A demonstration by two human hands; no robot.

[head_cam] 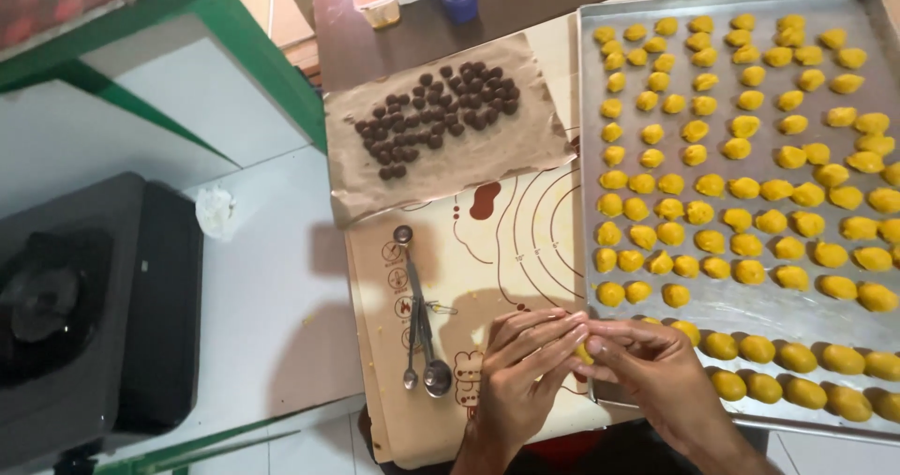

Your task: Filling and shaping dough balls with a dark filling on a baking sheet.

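Two hands, left hand [525,362] and right hand [647,367], fingertips clamped together on one yellow dough ball [584,352], mostly hidden. Baking tray [586,109] cut off right; rows uncountable there. Two measuring spoons [422,344] near left.

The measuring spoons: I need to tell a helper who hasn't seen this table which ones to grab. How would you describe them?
Start at the big metal baking tray of yellow dough balls, then move left onto the beige baking mat. Below the brown paper with dark filling balls lie the measuring spoons, just left of the left hand. They are the only shiny metal utensils there, long-handled with small round bowls.
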